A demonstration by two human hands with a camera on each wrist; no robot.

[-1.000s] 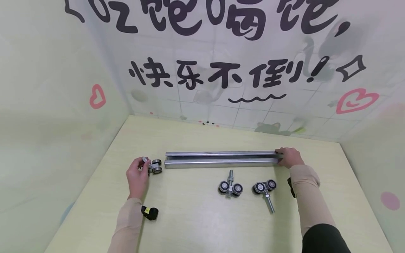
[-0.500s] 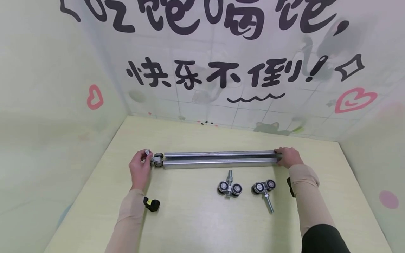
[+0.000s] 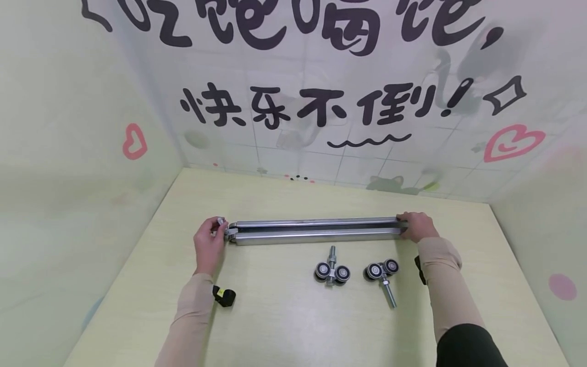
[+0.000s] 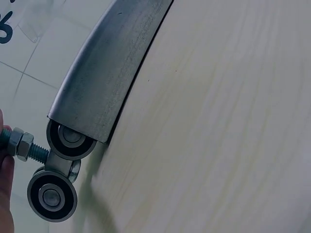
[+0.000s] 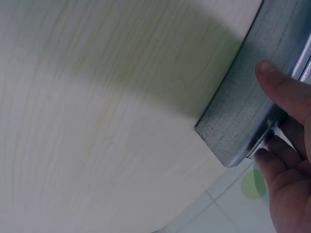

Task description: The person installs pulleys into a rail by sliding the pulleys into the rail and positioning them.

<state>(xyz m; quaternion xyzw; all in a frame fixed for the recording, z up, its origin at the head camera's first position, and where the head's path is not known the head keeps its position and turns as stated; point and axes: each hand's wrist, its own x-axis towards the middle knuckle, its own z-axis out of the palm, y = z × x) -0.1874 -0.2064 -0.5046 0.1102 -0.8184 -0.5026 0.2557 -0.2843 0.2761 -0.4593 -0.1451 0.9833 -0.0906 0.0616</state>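
Note:
My left hand [image 3: 209,251] pinches the threaded bolt of a wheeled roller carriage [image 4: 52,197] at the left end of a metal channel track [image 3: 316,237]. In the left wrist view, the carriage's leading wheel sits partly inside the track's end. Its trailing wheel is outside, and the bolt points away from the track's slot side. At the track's right end, my right hand [image 3: 419,228] grips it, thumb [image 5: 277,82] on the side wall and fingers around the slotted side. The track lies on the table with its slot facing up.
Two more roller carriages lie on the table [image 3: 284,316] in front of the track: one [image 3: 332,270] with its bolt pointing away, the other [image 3: 384,278] with its bolt pointing toward me. Printed walls [image 3: 293,158] stand behind and at both sides.
My left hand has moved away from me and to the right, bringing the carriage from beside the track to its left end, where the leading wheels have entered. My right hand keeps its grip.

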